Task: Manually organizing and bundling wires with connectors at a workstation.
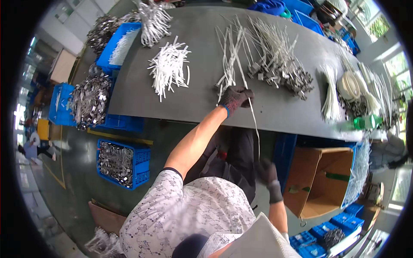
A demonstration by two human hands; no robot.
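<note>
My left hand (235, 99), in a dark work glove, is closed around a thin white wire (254, 119) at the table's front edge. The wire runs from the tabletop through the fingers and down over the edge. At its lower end is my right hand (266, 173), also gloved and held low beside my legs. Motion blurs its fingers, so their grip on the wire is unclear. Just beyond my left hand lies a small group of wires (230, 56) with metal pieces at their near ends. Right of it spreads a larger pile of similar wires with metal parts (279, 64).
Short white tubes (170, 66) are heaped on the grey table (200, 47), left of centre. A white wire bundle (330, 94) and a tape roll (348, 86) lie at the right. Below stand an open cardboard box (320, 180) and a blue crate of metal parts (144, 165).
</note>
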